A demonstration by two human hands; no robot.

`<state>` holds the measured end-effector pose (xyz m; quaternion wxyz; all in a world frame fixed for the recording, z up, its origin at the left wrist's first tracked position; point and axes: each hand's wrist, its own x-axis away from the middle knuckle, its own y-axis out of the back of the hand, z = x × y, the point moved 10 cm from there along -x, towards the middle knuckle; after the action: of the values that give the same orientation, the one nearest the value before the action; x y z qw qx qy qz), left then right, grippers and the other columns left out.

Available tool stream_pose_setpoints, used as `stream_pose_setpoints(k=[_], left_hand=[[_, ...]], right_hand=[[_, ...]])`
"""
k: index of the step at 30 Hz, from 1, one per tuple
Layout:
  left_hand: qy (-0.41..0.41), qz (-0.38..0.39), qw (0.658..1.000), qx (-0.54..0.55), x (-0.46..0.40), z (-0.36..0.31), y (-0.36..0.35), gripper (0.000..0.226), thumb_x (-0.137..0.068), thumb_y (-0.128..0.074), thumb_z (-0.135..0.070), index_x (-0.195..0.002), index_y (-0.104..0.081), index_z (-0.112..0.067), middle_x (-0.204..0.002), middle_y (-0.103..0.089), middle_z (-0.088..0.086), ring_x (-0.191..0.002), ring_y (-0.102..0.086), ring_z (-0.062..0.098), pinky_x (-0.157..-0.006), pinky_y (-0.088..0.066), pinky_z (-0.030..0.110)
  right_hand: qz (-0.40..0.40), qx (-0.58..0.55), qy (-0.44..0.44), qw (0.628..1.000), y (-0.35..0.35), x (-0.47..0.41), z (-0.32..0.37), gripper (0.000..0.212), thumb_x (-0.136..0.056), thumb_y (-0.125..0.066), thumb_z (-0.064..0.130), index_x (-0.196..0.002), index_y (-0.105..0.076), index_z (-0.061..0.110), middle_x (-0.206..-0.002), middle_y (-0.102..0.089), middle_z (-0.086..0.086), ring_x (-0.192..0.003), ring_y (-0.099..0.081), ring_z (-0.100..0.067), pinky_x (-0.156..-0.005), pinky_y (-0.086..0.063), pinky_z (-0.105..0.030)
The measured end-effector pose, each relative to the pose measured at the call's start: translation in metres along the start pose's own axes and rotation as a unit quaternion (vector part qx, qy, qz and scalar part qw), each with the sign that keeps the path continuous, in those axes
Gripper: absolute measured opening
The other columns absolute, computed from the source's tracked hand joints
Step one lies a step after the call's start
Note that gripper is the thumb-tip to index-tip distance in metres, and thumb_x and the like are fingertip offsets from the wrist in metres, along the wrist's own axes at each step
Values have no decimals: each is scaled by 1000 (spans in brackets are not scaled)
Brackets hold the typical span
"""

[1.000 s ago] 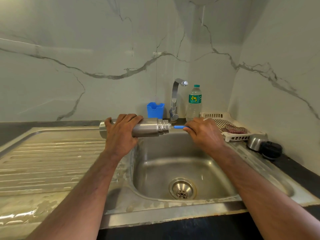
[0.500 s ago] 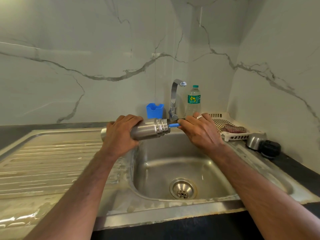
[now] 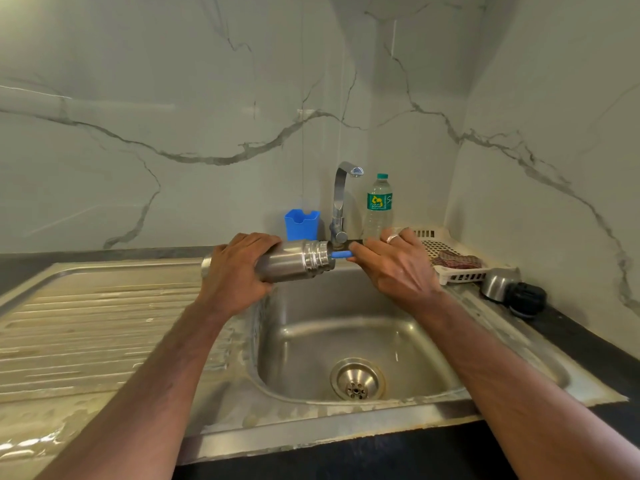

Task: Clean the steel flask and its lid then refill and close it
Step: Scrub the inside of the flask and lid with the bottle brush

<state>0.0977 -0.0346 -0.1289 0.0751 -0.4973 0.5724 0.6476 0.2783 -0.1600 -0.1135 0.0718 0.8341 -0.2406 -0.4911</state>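
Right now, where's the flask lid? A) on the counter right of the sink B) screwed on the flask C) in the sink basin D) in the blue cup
A: the lid lies on its side at the sink's right edge by the white tray, while the left hand holds the open flask sideways over the basin.

I can make out only one label: the green band on the plastic water bottle (image 3: 379, 206), just behind my right hand (image 3: 398, 268). It carries a yellowish logo and a white letter that looks like "S"; the rest is too small to read.
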Motion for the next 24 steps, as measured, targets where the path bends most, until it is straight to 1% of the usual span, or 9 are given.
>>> stream_pose_setpoints(k=[2,5,7,11,12,15,17,21,24], left_hand=[[1,1,1000,-3,3,0,-1,75,-54,-86,-14,-124,-62,-23,-119,-65,-8,-106,-58,22,-84,-42,43],[-19,-37,996,-74,3,-6,3,73,-51,-83,-10,-118,-61,-25,-116,-65,-9,-105,-57,24,-86,-40,45],[-54,-57,990,-118,1,-16,4,72,-51,-80,-3,-119,-63,-23,-118,-65,-9,-109,-57,25,-95,-38,51],[-97,-50,985,-136,-1,-32,-4,75,-50,-78,1,-120,-63,-20,-121,-65,-6,-113,-57,25,-104,-35,56],[-94,-42,986,-129,-1,-31,-7,76,-49,-79,1,-120,-63,-21,-121,-65,-6,-113,-57,25,-104,-36,56],[-59,-10,993,-102,-4,-19,-12,78,-50,-85,-6,-123,-63,-23,-121,-66,-7,-111,-58,23,-95,-39,53],[-22,24,997,-69,-3,-8,-14,77,-55,-88,-14,-127,-62,-24,-122,-66,-6,-109,-58,23,-88,-41,47],[10,49,998,-49,-2,5,-13,76,-55,-87,-19,-126,-60,-27,-120,-64,-9,-104,-57,22,-83,-46,45],[0,17,996,-83,-2,2,-7,73,-53,-86,-15,-121,-62,-26,-116,-65,-9,-103,-58,24,-79,-41,42]], right_hand=[[-13,-4,0,1000,3,-5,3,27,-107,-47,38,-106,-68,23,-82,-66,5,-66,-53,-20,-65,-35,-35],[206,-98,-64,971,-40,1,5,34,-106,-36,48,-104,-63,27,-82,-63,6,-67,-54,-17,-62,-41,-31],[331,-268,-138,894,-69,23,7,38,-106,-35,51,-94,-62,27,-76,-59,6,-68,-54,-15,-62,-43,-32],[392,-571,-283,663,-87,60,17,45,-107,-42,44,-80,-64,16,-56,-42,7,-48,-34,-9,-48,-29,-27],[395,-566,-286,665,-86,61,17,44,-106,-43,45,-80,-63,16,-56,-42,6,-48,-34,-10,-48,-30,-28],[299,-268,-155,902,-63,34,-3,43,-103,-40,53,-86,-64,22,-66,-53,7,-58,-49,-13,-54,-38,-29],[131,-97,-45,986,-27,9,-2,41,-102,-42,51,-87,-66,22,-66,-57,5,-54,-50,-15,-53,-35,-27],[-29,2,33,999,2,-6,17,18,-102,-58,38,-102,-69,24,-82,-68,7,-74,-58,-21,-68,-36,-36],[-7,-28,-5,1000,-6,-8,16,17,-99,-62,38,-104,-70,24,-83,-71,6,-72,-60,-21,-68,-35,-35]])
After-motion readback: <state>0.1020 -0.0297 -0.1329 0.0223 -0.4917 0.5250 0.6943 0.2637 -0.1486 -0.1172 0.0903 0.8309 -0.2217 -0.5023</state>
